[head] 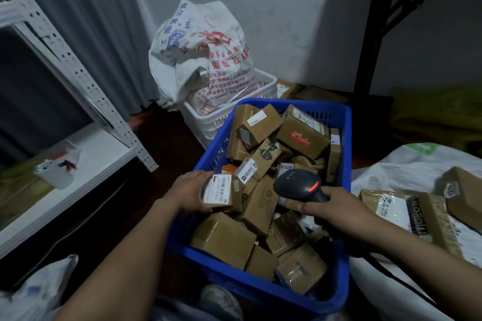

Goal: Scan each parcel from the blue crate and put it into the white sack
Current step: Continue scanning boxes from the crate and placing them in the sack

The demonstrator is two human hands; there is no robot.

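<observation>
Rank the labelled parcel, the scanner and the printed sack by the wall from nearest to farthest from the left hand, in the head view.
1. Labelled parcel: gripped in the left hand, over the blue crate.
2. Scanner: to its right, held by the right hand.
3. Printed sack: far behind the crate.

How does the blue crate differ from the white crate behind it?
Colour: the blue crate is deep blue, the white crate is white. Contents: the blue crate is piled with cardboard parcels; the white crate holds one printed sack rising above its rim. Place: the blue crate is nearest the person, the white crate farther back by the wall. Both are plastic crates with perforated walls.
</observation>
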